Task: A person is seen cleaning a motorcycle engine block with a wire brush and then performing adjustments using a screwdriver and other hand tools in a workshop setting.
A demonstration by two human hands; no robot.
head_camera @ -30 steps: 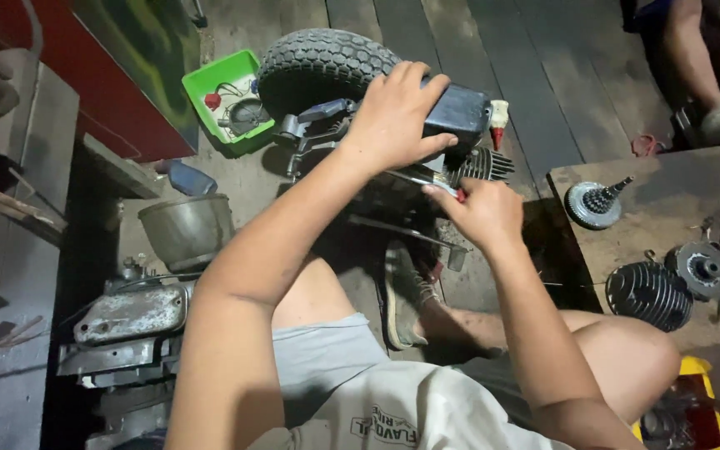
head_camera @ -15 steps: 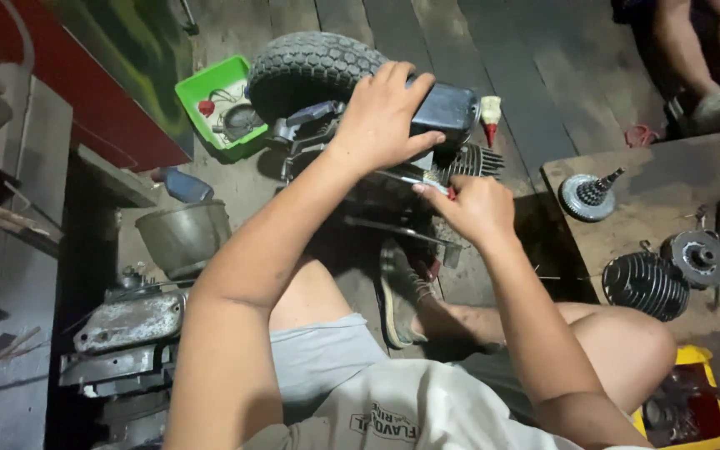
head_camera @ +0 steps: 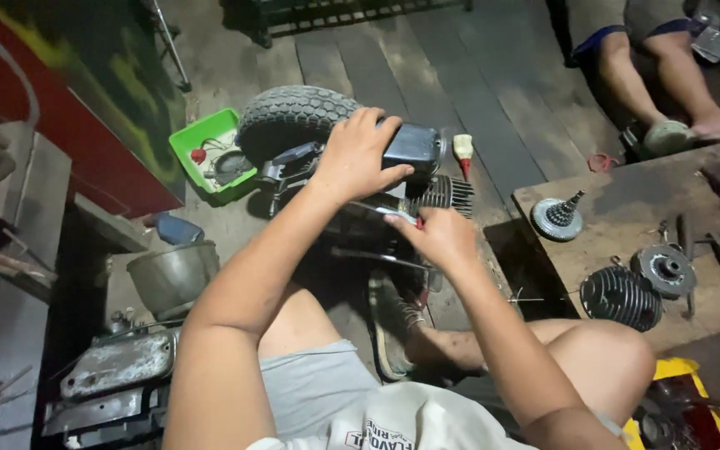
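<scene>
My left hand (head_camera: 358, 158) grips the top of a small dark engine (head_camera: 410, 179) that lies on the wooden floor in front of a knobbly tyre (head_camera: 293, 121). My right hand (head_camera: 439, 236) is closed around a thin screwdriver with a red-tipped handle (head_camera: 393, 215), whose shaft runs under my left hand toward the engine. The engine's finned cylinder (head_camera: 450, 193) shows just right of my left hand. My bare knees frame the bottom of the view.
A green tray (head_camera: 202, 137) of small parts sits left of the tyre. A metal bowl (head_camera: 172, 279) and an engine casing (head_camera: 118, 367) lie at left. A low wooden bench (head_camera: 627, 204) holds a finned cylinder (head_camera: 622, 298), a gear cluster (head_camera: 558, 218) and tools. Another person's legs (head_camera: 652, 75) are at upper right.
The view has tilted, so everything sits slightly lower in frame. Both hands keep the same hold on the engine and the screwdriver.
</scene>
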